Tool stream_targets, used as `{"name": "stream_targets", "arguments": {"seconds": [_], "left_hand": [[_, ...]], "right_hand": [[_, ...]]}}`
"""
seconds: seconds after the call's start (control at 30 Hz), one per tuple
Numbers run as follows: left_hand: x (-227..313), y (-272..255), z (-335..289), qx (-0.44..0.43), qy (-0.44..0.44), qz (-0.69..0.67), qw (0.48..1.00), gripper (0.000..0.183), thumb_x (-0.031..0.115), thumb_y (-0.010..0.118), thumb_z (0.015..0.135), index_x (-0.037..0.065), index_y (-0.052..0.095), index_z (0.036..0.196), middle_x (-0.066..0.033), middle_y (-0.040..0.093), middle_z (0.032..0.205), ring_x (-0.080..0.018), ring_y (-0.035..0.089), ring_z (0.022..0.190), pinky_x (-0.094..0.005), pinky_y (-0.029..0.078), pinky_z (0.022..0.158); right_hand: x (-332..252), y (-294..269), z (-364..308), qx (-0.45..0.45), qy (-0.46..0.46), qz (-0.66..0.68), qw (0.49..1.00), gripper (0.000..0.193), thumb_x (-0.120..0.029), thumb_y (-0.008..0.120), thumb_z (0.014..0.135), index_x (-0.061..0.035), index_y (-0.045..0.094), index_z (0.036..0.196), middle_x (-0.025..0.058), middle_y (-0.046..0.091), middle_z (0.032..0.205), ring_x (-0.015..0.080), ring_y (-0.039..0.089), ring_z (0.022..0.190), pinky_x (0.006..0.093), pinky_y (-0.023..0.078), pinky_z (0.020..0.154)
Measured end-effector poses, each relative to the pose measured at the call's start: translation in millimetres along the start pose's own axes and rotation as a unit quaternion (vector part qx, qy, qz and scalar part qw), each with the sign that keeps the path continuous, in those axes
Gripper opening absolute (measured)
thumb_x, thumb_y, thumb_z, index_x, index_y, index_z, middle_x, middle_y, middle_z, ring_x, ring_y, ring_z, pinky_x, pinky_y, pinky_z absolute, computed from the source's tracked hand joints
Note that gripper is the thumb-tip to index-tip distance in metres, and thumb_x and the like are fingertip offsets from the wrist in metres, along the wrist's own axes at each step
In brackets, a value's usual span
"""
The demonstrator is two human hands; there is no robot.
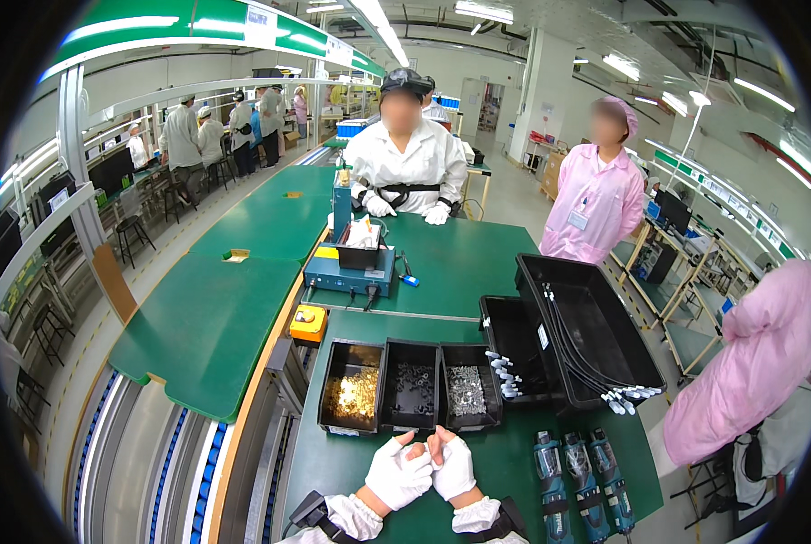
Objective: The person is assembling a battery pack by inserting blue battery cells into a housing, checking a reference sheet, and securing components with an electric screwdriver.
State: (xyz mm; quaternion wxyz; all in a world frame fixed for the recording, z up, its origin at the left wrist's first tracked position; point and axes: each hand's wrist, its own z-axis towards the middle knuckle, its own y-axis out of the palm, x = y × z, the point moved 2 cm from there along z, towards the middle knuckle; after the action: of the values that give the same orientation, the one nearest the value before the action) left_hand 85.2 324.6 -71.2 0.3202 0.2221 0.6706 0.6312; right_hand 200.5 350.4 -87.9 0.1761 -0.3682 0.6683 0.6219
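Observation:
In white gloves with bare fingertips, my left hand (398, 473) and my right hand (453, 466) meet over the near part of the green bench. Their fingers are bent and drawn together, tips close to each other; anything between them is too small or hidden to make out. Just beyond are three black bins side by side: one with gold-coloured metal parts (352, 395), one with small dark parts (415, 385), one with silver-coloured parts (466, 392). My fingertips are nearest the front edges of the middle and right bins.
Three teal power screwdrivers (584, 485) lie to the right. Behind them, a large black tray (596, 317) holds black cables with white connectors. A blue bench unit (351, 270) and a yellow box (308, 324) stand farther left. One person sits opposite; two in pink stand to the right.

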Motion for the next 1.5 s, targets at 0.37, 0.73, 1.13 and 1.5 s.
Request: {"name": "stream_targets", "arguments": {"seconds": [0.37,0.73,1.13,1.5], "left_hand": [[7.8,-11.3,3.8,0.132,0.075,0.176,0.973,0.049,0.037,0.041,0.105,0.010,0.048,0.065,-0.0094,0.056,0.069,-0.0177,0.044,0.051,-0.0294,0.038,0.049],[15.8,-20.9,4.1,0.056,0.069,0.274,0.957,0.051,0.038,0.039,0.106,0.008,0.052,0.067,-0.0118,0.063,0.083,-0.0182,0.055,0.067,-0.0278,0.046,0.057],[12.8,-12.7,1.9,0.124,0.122,0.359,0.917,0.049,0.037,0.043,0.106,0.008,0.055,0.068,-0.0051,0.059,0.063,-0.0140,0.048,0.045,-0.0272,0.042,0.047],[5.8,-3.8,-3.0,0.189,0.212,0.664,0.691,0.039,0.038,0.051,0.103,0.007,0.061,0.083,0.0001,0.058,0.063,-0.0068,0.052,0.052,-0.0215,0.039,0.047]], "right_hand": [[-2.1,14.6,-7.1,0.057,-0.078,-0.190,0.977,0.035,-0.020,0.059,0.098,-0.0092,0.052,0.065,-0.0028,0.043,0.057,0.0056,0.036,0.053,0.0232,0.027,0.052],[-1.8,11.7,-6.4,0.041,-0.101,-0.227,0.968,0.037,-0.020,0.058,0.099,-0.0095,0.049,0.065,-0.0026,0.044,0.057,0.0062,0.037,0.053,0.0235,0.028,0.052],[1.4,3.7,-7.2,0.016,-0.156,-0.200,0.967,0.024,-0.018,0.057,0.097,-0.0051,0.055,0.077,0.0018,0.052,0.064,0.0098,0.048,0.056,0.0242,0.037,0.055],[-3.6,3.3,-9.1,-0.011,-0.171,-0.069,0.983,0.022,-0.020,0.055,0.095,-0.0011,0.058,0.085,0.0083,0.059,0.071,0.0149,0.053,0.058,0.0279,0.043,0.057]]}}
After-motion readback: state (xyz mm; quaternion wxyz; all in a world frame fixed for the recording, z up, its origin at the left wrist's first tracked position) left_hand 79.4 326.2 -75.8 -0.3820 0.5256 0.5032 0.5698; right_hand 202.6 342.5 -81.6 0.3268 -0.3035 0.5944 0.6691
